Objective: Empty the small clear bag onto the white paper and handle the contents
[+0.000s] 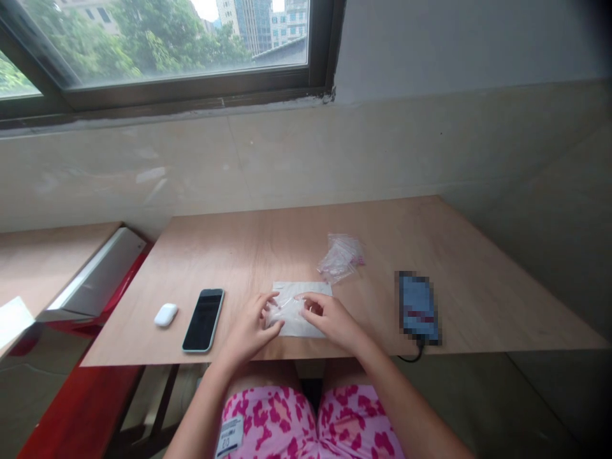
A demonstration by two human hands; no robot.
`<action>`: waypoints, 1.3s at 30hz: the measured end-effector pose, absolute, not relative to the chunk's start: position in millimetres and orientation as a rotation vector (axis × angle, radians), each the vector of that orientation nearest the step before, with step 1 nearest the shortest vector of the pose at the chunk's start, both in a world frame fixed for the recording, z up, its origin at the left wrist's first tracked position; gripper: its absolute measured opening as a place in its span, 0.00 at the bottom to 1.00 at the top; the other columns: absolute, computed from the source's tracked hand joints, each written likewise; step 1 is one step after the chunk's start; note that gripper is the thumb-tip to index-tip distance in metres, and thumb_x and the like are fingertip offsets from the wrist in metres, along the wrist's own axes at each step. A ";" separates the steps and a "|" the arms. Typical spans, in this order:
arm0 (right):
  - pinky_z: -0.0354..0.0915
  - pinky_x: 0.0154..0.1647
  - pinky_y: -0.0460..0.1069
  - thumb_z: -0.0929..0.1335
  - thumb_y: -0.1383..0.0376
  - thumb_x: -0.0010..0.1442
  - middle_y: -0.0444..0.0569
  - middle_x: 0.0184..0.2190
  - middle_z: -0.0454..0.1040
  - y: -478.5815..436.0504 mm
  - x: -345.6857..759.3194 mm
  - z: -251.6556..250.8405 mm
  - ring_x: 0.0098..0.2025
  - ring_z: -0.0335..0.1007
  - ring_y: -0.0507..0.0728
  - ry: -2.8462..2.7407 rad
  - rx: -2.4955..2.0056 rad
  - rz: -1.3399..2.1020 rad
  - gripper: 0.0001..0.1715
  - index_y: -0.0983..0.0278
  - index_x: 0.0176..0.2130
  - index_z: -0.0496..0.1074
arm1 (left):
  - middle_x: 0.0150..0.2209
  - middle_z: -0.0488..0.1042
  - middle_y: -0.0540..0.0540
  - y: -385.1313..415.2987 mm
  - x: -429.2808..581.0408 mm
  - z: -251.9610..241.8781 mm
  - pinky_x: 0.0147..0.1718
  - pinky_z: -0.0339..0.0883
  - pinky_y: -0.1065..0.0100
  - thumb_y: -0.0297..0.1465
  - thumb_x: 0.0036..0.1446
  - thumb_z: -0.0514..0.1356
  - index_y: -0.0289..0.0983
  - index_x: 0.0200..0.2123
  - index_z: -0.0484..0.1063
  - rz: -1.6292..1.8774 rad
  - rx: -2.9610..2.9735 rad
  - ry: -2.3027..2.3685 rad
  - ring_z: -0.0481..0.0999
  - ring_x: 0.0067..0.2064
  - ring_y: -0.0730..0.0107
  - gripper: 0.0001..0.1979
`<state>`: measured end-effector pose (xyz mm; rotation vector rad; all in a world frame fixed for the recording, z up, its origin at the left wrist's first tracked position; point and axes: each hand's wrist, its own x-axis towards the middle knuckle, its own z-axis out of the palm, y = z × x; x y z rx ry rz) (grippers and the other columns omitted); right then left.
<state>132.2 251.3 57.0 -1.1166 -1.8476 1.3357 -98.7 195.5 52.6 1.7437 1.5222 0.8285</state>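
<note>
**Side desk:** a pale wooden side desk [43,268] stands off to the left on a red frame [81,408], with a white sheet of paper [13,322] at its near corner.

**Earbud case:** a white earbud case [166,315] lies toward the front-left corner of the plywood desk [382,233].

**Black phone:** a black smartphone [203,320] lies screen up just right of the case, near the front edge.

**Left hand:** the left hand [251,325] is half curled, its fingertips [273,296] on the plastic; how firm the grip is cannot be told.

**Work spot:** a clear plastic bag [287,306] lies between the hands, over a white rectangular sheet [310,326], at the middle of the desk's front edge.

**Handling:** the bag looks light, soft and likely slippery, so the flat edge seems the best place for a fingertip pinch. The sheet looks thin and light, and probably lifts best from a free corner.

**Right hand:** the right hand [332,319] is also half curled, resting over the sheet with its fingers on the plastic; its grip cannot be told either.

**Small bags:** a loose pile of small clear zip bags [340,258] with a pink tint lies just behind the sheet's back-right corner.

**Second phone:** a second phone [418,308], its screen pixelated, lies toward the front-right, with a black cable [411,359] dropping over the front edge.
</note>
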 end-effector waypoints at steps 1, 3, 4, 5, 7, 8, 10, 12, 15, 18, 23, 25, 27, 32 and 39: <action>0.64 0.31 0.47 0.70 0.65 0.60 0.47 0.32 0.78 251.1 132.4 56.3 0.30 0.69 0.55 -1.842 -1.119 1.351 0.17 0.60 0.49 0.80 | 0.52 0.74 0.42 196.1 -101.6 49.8 0.47 0.74 0.58 0.33 0.58 0.65 0.45 0.63 0.66 0.836 1.695 1.515 0.76 0.47 0.60 0.29; 0.64 0.31 0.47 0.71 0.65 0.59 0.47 0.33 0.79 250.7 131.8 53.8 0.30 0.69 0.54 -1.846 -1.117 1.363 0.18 0.60 0.49 0.80 | 0.52 0.74 0.42 197.1 -105.9 45.2 0.46 0.75 0.58 0.33 0.59 0.65 0.45 0.65 0.63 0.863 1.592 1.475 0.77 0.46 0.62 0.31; 0.64 0.31 0.47 0.71 0.65 0.59 0.46 0.34 0.79 250.4 131.2 51.8 0.30 0.69 0.54 -1.853 -1.115 1.363 0.18 0.60 0.50 0.80 | 0.52 0.74 0.41 197.5 -107.5 43.4 0.47 0.75 0.57 0.33 0.59 0.65 0.45 0.66 0.62 0.880 1.546 1.447 0.77 0.46 0.62 0.32; 0.64 0.32 0.47 0.71 0.66 0.58 0.46 0.35 0.79 250.1 130.3 49.1 0.30 0.69 0.54 -1.860 -1.113 1.358 0.19 0.60 0.50 0.80 | 0.53 0.73 0.41 197.8 -108.6 41.9 0.47 0.76 0.57 0.32 0.59 0.65 0.46 0.66 0.61 0.896 1.509 1.419 0.77 0.48 0.61 0.32; 0.64 0.32 0.47 0.71 0.67 0.58 0.47 0.36 0.79 249.7 128.4 42.3 0.30 0.69 0.53 -1.870 -1.113 1.340 0.20 0.60 0.51 0.79 | 0.54 0.72 0.41 198.5 -110.0 39.4 0.47 0.76 0.58 0.32 0.60 0.65 0.46 0.66 0.60 0.919 1.457 1.381 0.77 0.50 0.61 0.32; 0.64 0.32 0.47 0.71 0.68 0.58 0.47 0.36 0.79 249.6 127.6 38.4 0.30 0.69 0.53 -1.874 -1.115 1.332 0.20 0.60 0.51 0.79 | 0.54 0.72 0.41 198.9 -110.3 38.1 0.47 0.76 0.59 0.32 0.60 0.64 0.45 0.66 0.59 0.928 1.441 1.374 0.77 0.50 0.62 0.32; 0.65 0.33 0.47 0.70 0.68 0.59 0.47 0.36 0.79 249.8 126.7 31.4 0.30 0.69 0.53 -1.880 -1.117 1.309 0.21 0.60 0.52 0.79 | 0.54 0.72 0.41 199.9 -110.5 35.5 0.46 0.76 0.60 0.31 0.60 0.63 0.44 0.66 0.60 0.937 1.419 1.390 0.77 0.48 0.63 0.31; 0.65 0.34 0.47 0.70 0.69 0.59 0.47 0.37 0.78 250.4 127.2 26.7 0.30 0.70 0.53 -1.881 -1.131 1.280 0.21 0.60 0.52 0.78 | 0.52 0.73 0.41 200.9 -110.5 32.8 0.45 0.76 0.60 0.31 0.60 0.62 0.42 0.64 0.62 0.936 1.414 1.436 0.77 0.45 0.65 0.29; 0.65 0.34 0.47 0.69 0.69 0.60 0.47 0.38 0.78 252.0 130.2 24.2 0.29 0.70 0.53 -1.898 -1.180 1.214 0.21 0.60 0.53 0.77 | 0.51 0.74 0.42 202.2 -111.5 29.9 0.44 0.77 0.60 0.31 0.60 0.61 0.41 0.60 0.66 0.943 1.451 1.526 0.78 0.42 0.66 0.24; 0.65 0.35 0.48 0.69 0.70 0.60 0.48 0.38 0.78 253.9 133.9 21.8 0.30 0.70 0.53 -1.939 -1.224 1.116 0.18 0.61 0.50 0.78 | 0.51 0.74 0.41 202.5 -114.1 29.3 0.44 0.76 0.60 0.30 0.60 0.61 0.40 0.57 0.69 0.950 1.538 1.633 0.78 0.42 0.65 0.21; 0.66 0.36 0.48 0.68 0.72 0.60 0.50 0.38 0.78 255.4 137.0 10.1 0.31 0.71 0.54 -1.972 -1.269 1.014 0.16 0.63 0.48 0.78 | 0.50 0.75 0.42 201.0 -117.3 32.7 0.49 0.74 0.56 0.29 0.61 0.60 0.40 0.57 0.70 0.816 1.751 1.709 0.77 0.44 0.62 0.20; 0.66 0.37 0.49 0.68 0.72 0.61 0.50 0.39 0.78 255.3 137.2 6.4 0.32 0.72 0.54 -1.987 -1.279 0.980 0.15 0.64 0.46 0.78 | 0.54 0.74 0.42 200.5 -116.5 35.3 0.53 0.71 0.54 0.28 0.62 0.58 0.41 0.58 0.69 0.782 1.831 1.708 0.76 0.49 0.60 0.20; 0.66 0.38 0.49 0.68 0.72 0.61 0.50 0.39 0.78 255.1 137.3 4.4 0.34 0.73 0.55 -1.996 -1.280 0.952 0.14 0.64 0.46 0.78 | 0.58 0.72 0.41 200.0 -114.8 38.1 0.57 0.68 0.52 0.29 0.64 0.57 0.42 0.58 0.69 0.778 1.897 1.710 0.74 0.56 0.57 0.20; 0.66 0.36 0.47 0.67 0.71 0.62 0.48 0.38 0.77 254.5 138.0 1.4 0.32 0.72 0.53 -1.994 -1.270 0.915 0.14 0.63 0.46 0.78 | 0.59 0.69 0.41 199.6 -110.0 42.4 0.60 0.66 0.51 0.27 0.63 0.57 0.43 0.58 0.69 0.782 1.967 1.710 0.70 0.61 0.54 0.20; 0.66 0.39 0.48 0.67 0.70 0.63 0.49 0.39 0.77 250.9 137.0 -1.4 0.34 0.73 0.55 -2.062 -1.313 0.795 0.16 0.61 0.49 0.77 | 0.60 0.67 0.40 198.7 -103.3 47.8 0.54 0.71 0.54 0.23 0.62 0.56 0.44 0.63 0.62 0.826 1.979 1.726 0.75 0.53 0.59 0.27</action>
